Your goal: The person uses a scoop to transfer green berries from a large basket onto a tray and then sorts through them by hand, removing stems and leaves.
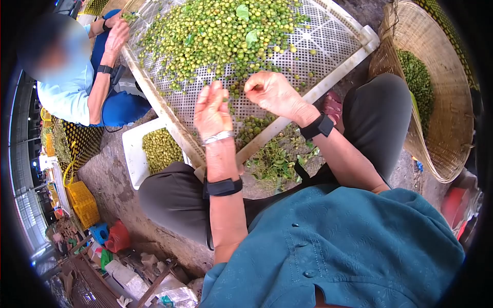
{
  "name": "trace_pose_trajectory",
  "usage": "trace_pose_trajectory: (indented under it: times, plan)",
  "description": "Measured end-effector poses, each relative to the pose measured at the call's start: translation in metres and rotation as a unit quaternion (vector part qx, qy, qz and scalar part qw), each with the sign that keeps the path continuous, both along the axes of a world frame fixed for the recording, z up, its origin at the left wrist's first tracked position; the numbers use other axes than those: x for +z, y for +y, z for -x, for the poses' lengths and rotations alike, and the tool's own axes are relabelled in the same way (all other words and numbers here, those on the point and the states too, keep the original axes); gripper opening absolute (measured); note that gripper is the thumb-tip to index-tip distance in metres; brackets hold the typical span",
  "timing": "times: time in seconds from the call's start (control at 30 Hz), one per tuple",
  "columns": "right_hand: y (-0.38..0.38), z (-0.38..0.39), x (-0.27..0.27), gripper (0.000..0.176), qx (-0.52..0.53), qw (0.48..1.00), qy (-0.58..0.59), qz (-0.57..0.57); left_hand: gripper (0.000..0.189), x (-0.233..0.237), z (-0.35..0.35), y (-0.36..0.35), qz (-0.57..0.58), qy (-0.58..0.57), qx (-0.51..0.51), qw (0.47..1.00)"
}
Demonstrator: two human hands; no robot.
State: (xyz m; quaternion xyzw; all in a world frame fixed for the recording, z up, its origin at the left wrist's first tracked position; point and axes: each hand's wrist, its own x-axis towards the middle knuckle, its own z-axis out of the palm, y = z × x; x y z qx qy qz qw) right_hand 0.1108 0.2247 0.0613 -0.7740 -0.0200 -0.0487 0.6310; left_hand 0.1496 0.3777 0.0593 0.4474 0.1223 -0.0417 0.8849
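Observation:
A white perforated sorting tray (328, 77) lies tilted in front of me, covered with several small green-yellow berries (215, 36) and a few leaves. My left hand (211, 110) rests over the tray's near part, fingers together and pointing up, touching the berries by its fingertips. My right hand (275, 92) hovers beside it with fingers curled, pinching at small berries; what it grips is too small to tell. Both wrists carry black bands, and a silver bracelet is on the left one.
Another person in a light blue shirt (67, 92) sits across, a hand (117, 36) on the tray's far edge. A white tub of berries (136, 154) sits under the tray. A woven basket (452, 123) with berries stands right. Stems and leaves (277, 159) litter the ground.

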Motion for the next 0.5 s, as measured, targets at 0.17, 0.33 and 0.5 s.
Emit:
trace_pose_trajectory:
  times: [0.17, 0.33, 0.5]
  plan:
    - [-0.006, 0.018, 0.013, 0.020, 0.048, 0.942, 0.039, 0.329, 0.016, 0.079, 0.016, 0.023, -0.038, -0.036, -0.036, 0.998]
    - [0.026, 0.026, 0.010, 0.009, 0.072, 0.827, 0.057, 0.554, 0.009, 0.102, 0.079, 0.011, -0.416, -0.084, -0.454, 0.783]
    - [0.020, 0.030, -0.008, 0.009, 0.078, 0.840, -0.044, 0.535, 0.013, 0.058, 0.109, 0.022, -0.631, -0.235, -0.547, 0.497]
